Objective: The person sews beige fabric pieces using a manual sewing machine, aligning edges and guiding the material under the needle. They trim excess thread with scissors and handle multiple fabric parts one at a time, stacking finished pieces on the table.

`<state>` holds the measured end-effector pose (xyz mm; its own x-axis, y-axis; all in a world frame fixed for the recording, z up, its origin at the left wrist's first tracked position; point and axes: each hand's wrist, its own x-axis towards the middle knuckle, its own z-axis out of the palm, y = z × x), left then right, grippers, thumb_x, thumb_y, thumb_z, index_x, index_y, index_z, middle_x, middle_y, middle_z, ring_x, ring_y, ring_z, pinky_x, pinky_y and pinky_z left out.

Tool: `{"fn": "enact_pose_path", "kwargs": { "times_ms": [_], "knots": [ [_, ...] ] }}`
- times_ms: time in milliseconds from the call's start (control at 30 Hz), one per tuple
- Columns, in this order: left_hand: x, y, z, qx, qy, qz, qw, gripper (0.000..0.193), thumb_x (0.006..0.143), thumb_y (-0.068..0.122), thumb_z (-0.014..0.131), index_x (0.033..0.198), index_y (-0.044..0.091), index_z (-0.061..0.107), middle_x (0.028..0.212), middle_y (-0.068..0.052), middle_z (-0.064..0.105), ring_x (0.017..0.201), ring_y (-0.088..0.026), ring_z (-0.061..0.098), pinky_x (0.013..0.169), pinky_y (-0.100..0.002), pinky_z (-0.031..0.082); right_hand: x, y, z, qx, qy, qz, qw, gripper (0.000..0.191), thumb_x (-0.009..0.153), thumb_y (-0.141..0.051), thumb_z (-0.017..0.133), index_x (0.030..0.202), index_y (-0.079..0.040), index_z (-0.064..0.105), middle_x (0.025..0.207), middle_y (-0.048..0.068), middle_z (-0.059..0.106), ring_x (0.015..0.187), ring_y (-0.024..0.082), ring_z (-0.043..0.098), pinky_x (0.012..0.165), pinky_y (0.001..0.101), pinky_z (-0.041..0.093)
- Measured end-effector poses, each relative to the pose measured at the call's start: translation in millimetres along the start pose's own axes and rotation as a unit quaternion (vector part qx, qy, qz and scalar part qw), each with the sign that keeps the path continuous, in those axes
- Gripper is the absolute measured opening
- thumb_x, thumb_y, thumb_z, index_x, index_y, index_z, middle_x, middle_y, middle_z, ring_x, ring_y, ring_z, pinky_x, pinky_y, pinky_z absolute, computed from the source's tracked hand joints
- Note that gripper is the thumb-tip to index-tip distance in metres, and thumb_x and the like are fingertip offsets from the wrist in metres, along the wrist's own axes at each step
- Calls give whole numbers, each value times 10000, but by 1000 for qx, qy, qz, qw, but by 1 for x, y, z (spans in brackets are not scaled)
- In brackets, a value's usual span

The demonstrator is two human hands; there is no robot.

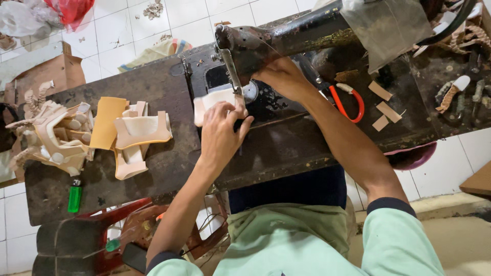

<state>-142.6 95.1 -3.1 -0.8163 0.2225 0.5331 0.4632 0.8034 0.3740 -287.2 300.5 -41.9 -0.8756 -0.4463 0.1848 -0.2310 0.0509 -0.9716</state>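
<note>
1. The pale leather piece (215, 102) lies flat on the sewing machine bed (286, 138), under the needle bar (232, 71), its long axis running left to right.
2. The left hand (221, 134) is nearer; its fingers (236, 122) press narrowly on the piece's right end.
3. The right hand (284, 76) sits just behind the needle, fingers curled; whether they grip anything cannot be told.
4. Hidden: the needle tip and the seam line, both behind the knuckles. Orange-handled scissors (350, 102) lie beside the right forearm.
</note>
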Motion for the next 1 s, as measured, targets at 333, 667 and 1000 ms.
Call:
{"fn": "enact_pose_path", "kwargs": {
  "times_ms": [333, 667, 1000],
  "knots": [
    [2, -1, 0, -21, 19, 51, 998, 199, 880, 123, 800, 1031, 18, 721, 992, -124, 663, 940, -323, 658, 844, -432, 537, -11, -42, -1, -349, -21, 36, 936, 385, 1017, -265, 755, 839, 76, 737, 757, 180, 663, 638, 238, 619, 630, 364, 496],
    [11, -3, -1, -68, 66, -2, 996, 196, 934, 70, 733, 1127, 38, 745, 928, -144, 726, 837, -314, 713, 758, -404, 561, -40, -56, 25, -265, -41, -179, 946, 203, 874, -187, 807, 1034, -83, 738, 907, 67, 710, 782, 203, 730, 692, 326, 580],
    [-3, -1, -1, -44, 30, 53, 997, 216, 907, 114, 758, 1101, 25, 729, 1058, -126, 684, 1000, -327, 652, 896, -453, 520, -50, -66, 18, -415, -93, -199, 883, 141, 901, -188, 745, 958, -66, 704, 935, 71, 694, 852, 271, 707, 769, 397, 566]
  ]
}}
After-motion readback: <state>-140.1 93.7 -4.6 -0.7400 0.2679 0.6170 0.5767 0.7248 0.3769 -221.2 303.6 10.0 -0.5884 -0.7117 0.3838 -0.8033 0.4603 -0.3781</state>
